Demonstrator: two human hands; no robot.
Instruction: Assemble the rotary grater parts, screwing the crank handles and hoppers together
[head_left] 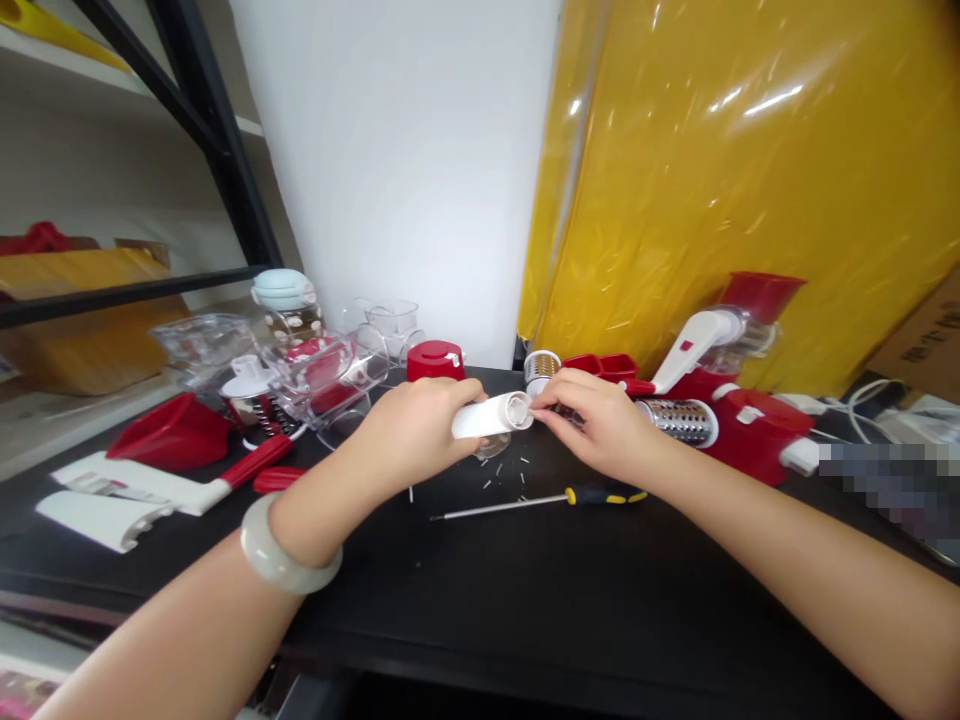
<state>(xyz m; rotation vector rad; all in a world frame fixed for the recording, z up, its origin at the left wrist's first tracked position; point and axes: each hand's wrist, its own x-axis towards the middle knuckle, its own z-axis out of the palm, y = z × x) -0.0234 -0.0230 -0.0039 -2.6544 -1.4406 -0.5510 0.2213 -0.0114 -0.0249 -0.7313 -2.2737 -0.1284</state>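
Observation:
My left hand (431,415) is closed around a white plastic part (484,418) with a round hollow end that points to the right. At that round end, the thumb and fingertips of my right hand (592,405) are pinched together. Whatever they hold is too small to make out. Below both hands, several small white pins (487,484) lie scattered on the black table (480,590). A screwdriver (517,506) with a yellow and black handle lies nearer to me. Just behind my left hand stands a red part (435,360).
On the left are clear plastic housings (352,365), a red hopper (171,432), a white crank arm (150,482) and a lidded jar (285,300). Grater drums (679,422) and an assembled red-and-white grater (757,430) stand right. A yellow-wrapped panel (735,160) rises behind.

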